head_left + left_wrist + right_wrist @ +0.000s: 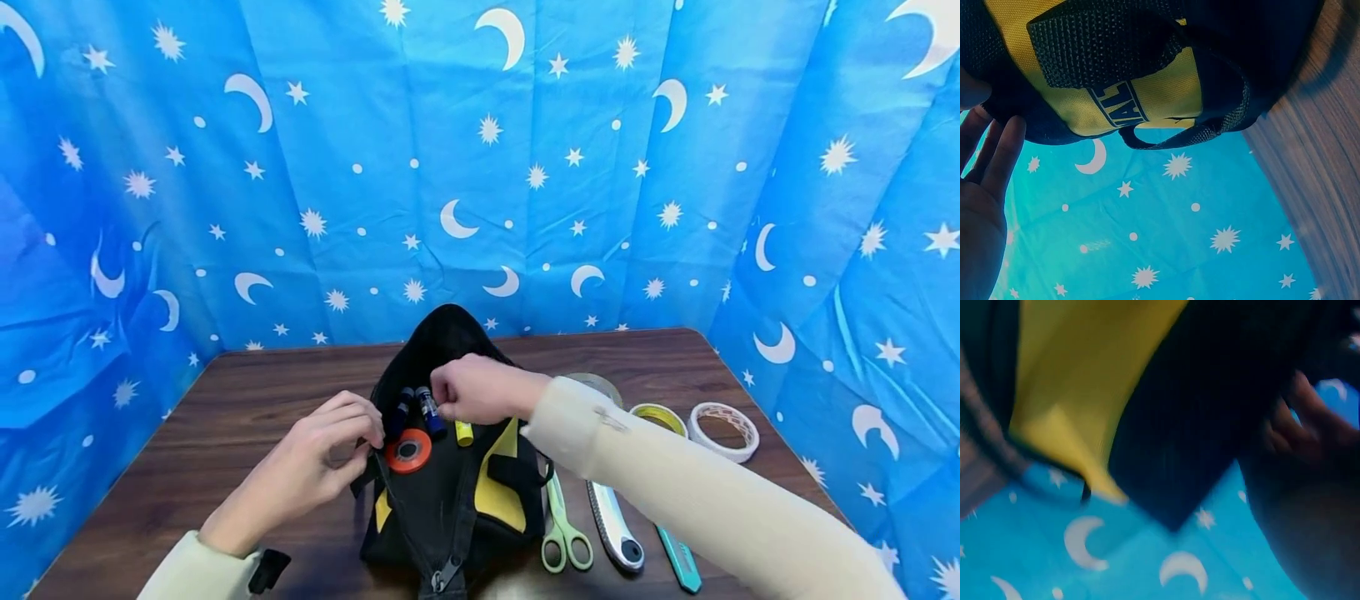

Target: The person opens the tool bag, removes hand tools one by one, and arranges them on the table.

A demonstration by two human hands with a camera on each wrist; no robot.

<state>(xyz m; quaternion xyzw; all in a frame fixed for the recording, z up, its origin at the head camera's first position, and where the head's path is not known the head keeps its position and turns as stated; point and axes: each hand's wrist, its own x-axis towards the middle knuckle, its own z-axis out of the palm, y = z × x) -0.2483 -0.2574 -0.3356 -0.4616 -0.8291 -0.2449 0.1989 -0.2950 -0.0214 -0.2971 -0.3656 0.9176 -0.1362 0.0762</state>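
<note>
A black and yellow tool bag (498, 500) stands on the table with its top unzipped. My left hand (315, 467) pinches the left rim of its mouth; in the left wrist view, the fingers (1007, 153) lie along the bag's outer side. Over the mouth is my right hand (483, 390), fingers curled, blurred in the right wrist view; whether they hold anything is hidden. Beside those fingers are two dark blue capped tubes (429, 412), and a yellow cylinder (464, 433) shows just below. An orange disc (408, 451) with a dark centre lies nearer the left hand.
Right of the bag lie green-handled scissors (566, 540), a silver-white cutter-like tool (618, 529) and a teal utility knife (680, 562). Behind them are a yellow tape roll (660, 414), a white tape roll (742, 450) and a tan roll (596, 383), partly covered by the right sleeve.
</note>
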